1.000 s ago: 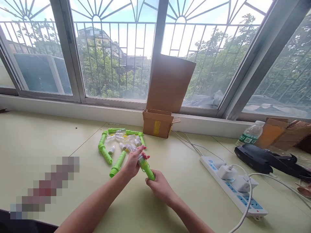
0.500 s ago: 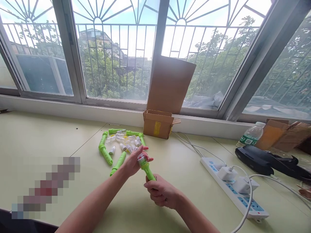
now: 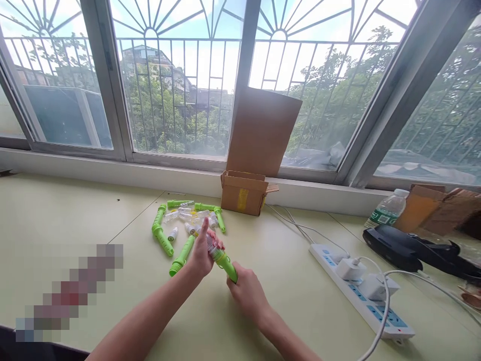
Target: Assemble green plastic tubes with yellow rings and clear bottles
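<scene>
A green plastic handle (image 3: pixel 227 265) with a clear ribbed head (image 3: pixel 213 243) slants between my two hands above the table. My right hand (image 3: pixel 246 291) is closed around the lower end of the handle. My left hand (image 3: pixel 203 258) lies along the clear head, its fingers curled round it and its thumb pointing up. Just beyond, several green tubes (image 3: pixel 183 255) lie in a rough ring on the table. Inside the ring are clear plastic pieces (image 3: pixel 186 214) and white-ended parts such as a small cylinder (image 3: pixel 173 233). My left hand hides some of them.
A small cardboard box (image 3: pixel 243 194) stands by the window sill. At right a white power strip (image 3: pixel 363 291) holds plugged chargers (image 3: pixel 380 288) with trailing cables. Behind it lie a black device (image 3: pixel 393 248) and a plastic bottle (image 3: pixel 388 208). A blurred patch (image 3: pixel 71 293) covers the left front.
My left hand has turned: its fingers were spread beside the clear head and now curl round it, thumb raised. My right hand has rotated on the handle, its back now facing up.
</scene>
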The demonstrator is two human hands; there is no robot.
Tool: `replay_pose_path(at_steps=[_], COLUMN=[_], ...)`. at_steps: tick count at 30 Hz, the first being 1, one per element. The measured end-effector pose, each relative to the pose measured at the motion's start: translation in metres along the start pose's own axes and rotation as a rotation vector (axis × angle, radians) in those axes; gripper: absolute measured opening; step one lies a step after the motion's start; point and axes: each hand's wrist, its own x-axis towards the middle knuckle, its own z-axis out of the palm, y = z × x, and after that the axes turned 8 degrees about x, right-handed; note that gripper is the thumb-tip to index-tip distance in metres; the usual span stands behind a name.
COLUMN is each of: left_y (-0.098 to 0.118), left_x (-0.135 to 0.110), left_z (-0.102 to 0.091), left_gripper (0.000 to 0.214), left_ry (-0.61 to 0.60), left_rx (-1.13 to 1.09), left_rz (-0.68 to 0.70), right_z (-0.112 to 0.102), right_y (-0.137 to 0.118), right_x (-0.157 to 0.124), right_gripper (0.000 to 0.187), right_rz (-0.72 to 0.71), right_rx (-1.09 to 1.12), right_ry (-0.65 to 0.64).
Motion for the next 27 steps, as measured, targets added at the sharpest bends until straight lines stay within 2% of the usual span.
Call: replay_pose_path(at_steps=[5,8,10,12,14,17,19,21,25,27], left_y=[0.001,0.002,0.004,0.008,0.011,0.015,0.014,0.011,0.002,-0.001], left_x=[0.003,0.005,0.005,0.004,0.002,0.000,0.000,0.001,-0.001,-0.005], left_z=[-0.003,-0.004,-0.004,-0.005,-0.006,-0.007,-0.008,-0.007,-0.001,0.004], left_gripper=[0.061,0.061,0.061,0.062,0.063,0.063,0.061,0.058,0.054,0.050], left_ry=[-0.043,-0.099,-0.151,-0.220,-0.294,-0.377,-0.387,-0.333,-0.103,-0.062], left_rx=[0.014,0.004,-0.002,-0.004,-0.003,-0.012,-0.028,-0.035,-0.009,0.017], left_rz=[-0.038,-0.051,-0.073,-0.099,-0.116,-0.106,-0.087,-0.073,-0.030,0.027], right_z=[0.005,0.003,-0.001,-0.007,-0.013,-0.018,-0.015,-0.009,0.002,0.004], right_y=[-0.009,-0.014,-0.016,-0.018,-0.020,-0.021,-0.020,-0.018,-0.008,-0.004], right_x=[-0.003,-0.006,-0.007,-0.008,-0.009,-0.009,-0.008,-0.007,-0.003,-0.002], right_gripper=[0.019,0.019,0.018,0.021,0.024,0.026,0.026,0.025,0.022,0.019], right_rz=[0.009,0.165,0.340,0.449,0.484,0.486,0.460,0.383,0.032,0.006], right_rx=[0.394,0.622,0.757,0.900,1.005,1.064,1.013,0.879,0.407,0.211], right_ry=[-0.146,-0.294,-0.455,-0.617,-0.744,-0.829,-0.800,-0.665,-0.092,0.052])
